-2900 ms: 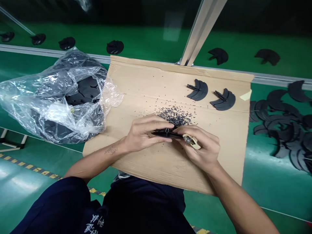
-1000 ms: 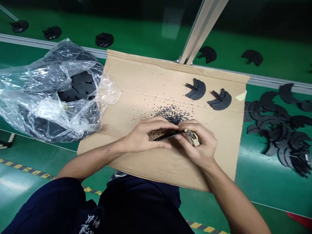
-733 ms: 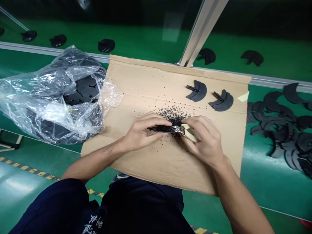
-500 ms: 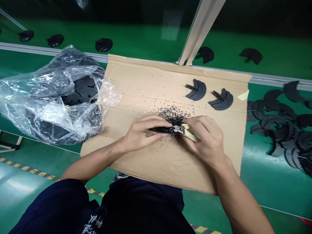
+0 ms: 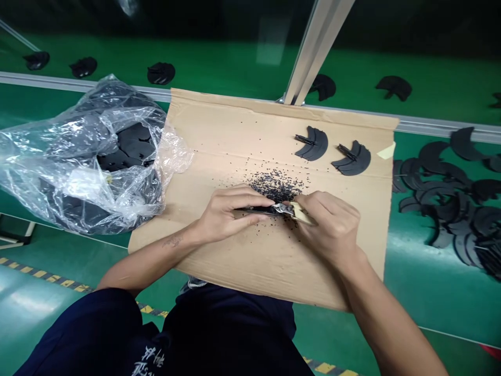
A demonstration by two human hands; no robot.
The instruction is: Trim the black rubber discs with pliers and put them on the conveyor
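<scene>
Left hand (image 5: 230, 215) clenching black plastic part (image 5: 254, 211); right hand (image 5: 329, 227) gripping beige-handled side cutters (image 5: 300, 212) against it, above cardboard sheet (image 5: 235, 125), black crumbs (image 5: 276, 187) lying at 12 o'clock.

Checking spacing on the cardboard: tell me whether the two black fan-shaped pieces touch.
Apart: the head view shows cardboard between the left piece and the right piece.

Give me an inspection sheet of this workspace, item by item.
Surface: cardboard sheet on a green surface.
Job's things: left hand holds a black part; right hand presses cream-handled pliers against it.
Clutter: black granules scattered on the cardboard; two curved black parts beyond them.
Grippers: none, bare hands.
Cables: nothing seen.
Surroundings: plastic bag of black parts at left, heap of black parts at right, aluminium upright ahead.
</scene>
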